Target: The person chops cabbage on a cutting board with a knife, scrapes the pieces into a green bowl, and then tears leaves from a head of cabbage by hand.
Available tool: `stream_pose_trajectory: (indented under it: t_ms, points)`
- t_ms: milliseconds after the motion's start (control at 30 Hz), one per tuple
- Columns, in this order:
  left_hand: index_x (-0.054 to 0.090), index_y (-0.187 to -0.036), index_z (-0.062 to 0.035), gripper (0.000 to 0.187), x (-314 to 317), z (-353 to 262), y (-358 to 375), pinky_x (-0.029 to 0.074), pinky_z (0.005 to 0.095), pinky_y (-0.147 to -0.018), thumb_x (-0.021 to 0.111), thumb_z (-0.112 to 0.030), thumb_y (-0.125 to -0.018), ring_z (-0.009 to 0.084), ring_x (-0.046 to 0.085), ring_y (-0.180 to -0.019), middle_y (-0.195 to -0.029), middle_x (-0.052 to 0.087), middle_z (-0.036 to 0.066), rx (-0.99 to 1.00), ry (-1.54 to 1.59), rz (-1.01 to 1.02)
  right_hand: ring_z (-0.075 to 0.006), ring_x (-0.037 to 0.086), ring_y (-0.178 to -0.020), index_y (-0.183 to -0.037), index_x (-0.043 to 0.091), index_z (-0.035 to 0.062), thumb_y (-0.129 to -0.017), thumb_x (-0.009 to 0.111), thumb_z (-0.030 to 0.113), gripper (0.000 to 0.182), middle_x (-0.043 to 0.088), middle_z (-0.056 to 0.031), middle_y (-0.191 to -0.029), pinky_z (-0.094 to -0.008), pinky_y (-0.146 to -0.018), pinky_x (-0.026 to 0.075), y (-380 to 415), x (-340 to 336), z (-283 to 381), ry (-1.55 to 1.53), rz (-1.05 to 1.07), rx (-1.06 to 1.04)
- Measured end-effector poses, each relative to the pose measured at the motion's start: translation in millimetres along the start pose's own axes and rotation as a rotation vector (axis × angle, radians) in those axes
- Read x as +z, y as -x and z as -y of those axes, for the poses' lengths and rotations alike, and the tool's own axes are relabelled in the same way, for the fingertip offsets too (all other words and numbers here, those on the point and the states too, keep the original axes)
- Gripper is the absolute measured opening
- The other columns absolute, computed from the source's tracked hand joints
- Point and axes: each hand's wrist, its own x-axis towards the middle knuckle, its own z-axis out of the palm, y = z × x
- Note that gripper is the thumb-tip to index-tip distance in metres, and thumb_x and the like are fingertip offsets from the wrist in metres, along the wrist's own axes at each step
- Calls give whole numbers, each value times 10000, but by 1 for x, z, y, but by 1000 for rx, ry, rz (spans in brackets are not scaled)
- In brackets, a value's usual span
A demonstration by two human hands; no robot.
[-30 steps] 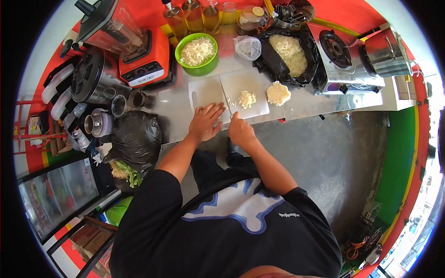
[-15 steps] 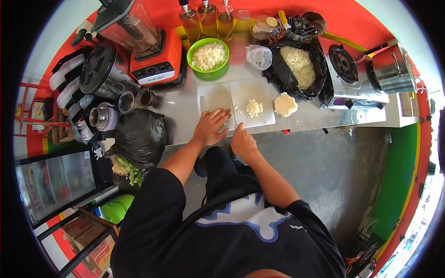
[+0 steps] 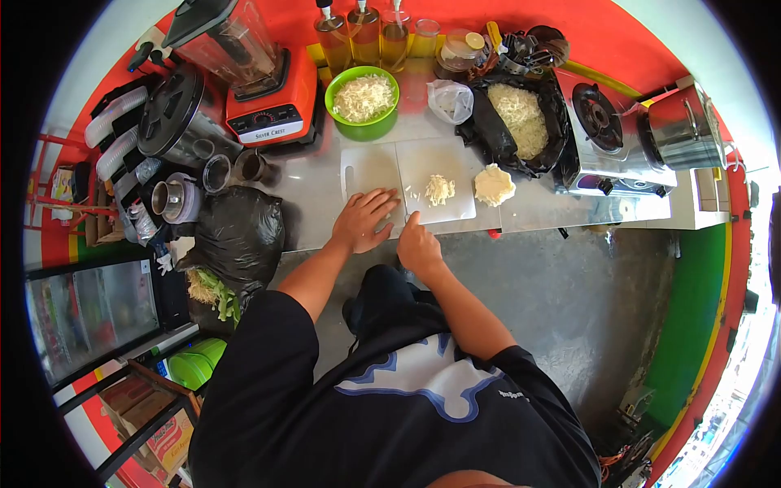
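Observation:
My left hand (image 3: 366, 220) lies with its fingers stretched out over the near left part of a white cutting board (image 3: 370, 167). Beside it, at the board's near edge, my right hand (image 3: 420, 247) is closed around what looks like a knife handle, index finger pointing forward. The blade is too thin in this view to make out clearly. A small heap of pale cut strips (image 3: 440, 190) sits on the board's right half, with a few loose bits to its left. Just right of the board rests a pale, round, uneven-edged piece of food (image 3: 494, 185).
Behind the board stands a green bowl (image 3: 363, 126) of pale shreds. A black plastic bag (image 3: 486, 130) with more shreds lies near the stove (image 3: 598, 154). At left are a red blender (image 3: 277, 114) and a full black bag (image 3: 242, 240). Oil bottles (image 3: 364, 37) line the wall.
The whole view has shifted slightly, so the counter appears a little further left. Both hands keep nearly the same places at the board, and the pale strips look unchanged.

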Motion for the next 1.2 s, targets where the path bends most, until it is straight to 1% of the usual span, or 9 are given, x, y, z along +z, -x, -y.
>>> stream_pose_trajectory:
  t_ms: [333, 400, 500, 600, 733, 833, 900, 1133, 1200]
  points:
    - [517, -1394, -126, 601, -5, -2, 1, 361, 409, -1070, 685, -267, -835, 210, 437, -1377, -1484, 505, 11, 6, 3, -24, -514, 668, -934, -1106, 392, -70, -923, 516, 102, 280, 666, -360, -933, -557, -843, 536, -5, -13, 0, -42, 48, -39]
    - [503, -1407, -127, 582, -3, -2, 0, 356, 402, -1071, 654, -285, -868, 193, 420, -1386, -1508, 474, 0, -32, 4, 27, -517, 664, -948, -1103, 394, -65, -924, 516, 106, 276, 662, -367, -951, -559, -851, 534, -2, -10, 0, -31, 46, -3]
    - [506, -1404, -129, 572, -3, -2, 0, 357, 405, -1070, 649, -285, -872, 191, 417, -1388, -1507, 474, 0, -18, 8, 2, -514, 663, -970, -1111, 394, -65, -924, 518, 112, 287, 660, -369, -977, -557, -861, 533, -11, -15, 3, -29, 49, -20]
    - [519, -1393, -125, 595, -6, -6, 0, 365, 405, -1059, 683, -274, -840, 203, 438, -1375, -1498, 492, 2, -10, -14, -16, -509, 663, -983, -1123, 394, -68, -924, 523, 120, 302, 661, -363, -992, -553, -863, 535, -15, -22, 5, 5, 55, -34]
    - [531, -1382, -123, 581, -1, -4, 2, 365, 408, -1059, 677, -281, -842, 207, 438, -1377, -1492, 495, 10, -17, -50, -16, -509, 664, -982, -1137, 397, -72, -925, 522, 124, 315, 663, -360, -997, -549, -864, 536, -3, -17, 3, 17, 113, 6]
    - [532, -1382, -128, 575, 5, 1, 3, 360, 409, -1064, 668, -287, -847, 215, 436, -1381, -1489, 495, 22, -21, -12, -29, -516, 661, -974, -1126, 400, -68, -925, 529, 134, 313, 662, -362, -994, -554, -864, 534, -6, -10, -4, 84, 79, -23]
    - [528, -1380, -142, 544, 4, 0, 4, 357, 404, -1069, 648, -304, -875, 201, 424, -1385, -1493, 475, 17, -18, -38, -29, -521, 659, -967, -1109, 400, -62, -920, 540, 130, 304, 661, -363, -988, -558, -864, 532, -13, -16, -3, 37, 59, -54]
    - [523, -1375, -146, 545, 1, -3, 5, 350, 408, -1075, 658, -297, -869, 199, 422, -1384, -1485, 472, 31, -53, -38, -3, -528, 653, -967, -1099, 389, -60, -917, 538, 117, 294, 661, -363, -975, -561, -869, 529, -3, -12, 0, 21, 82, -40]
    - [518, -1381, -138, 567, 2, -3, 5, 352, 415, -1067, 657, -298, -854, 218, 422, -1387, -1490, 476, 41, -47, -46, -5, -527, 650, -990, -1101, 385, -62, -919, 539, 128, 305, 656, -372, -986, -563, -881, 524, -5, -5, 0, 12, 67, -23]
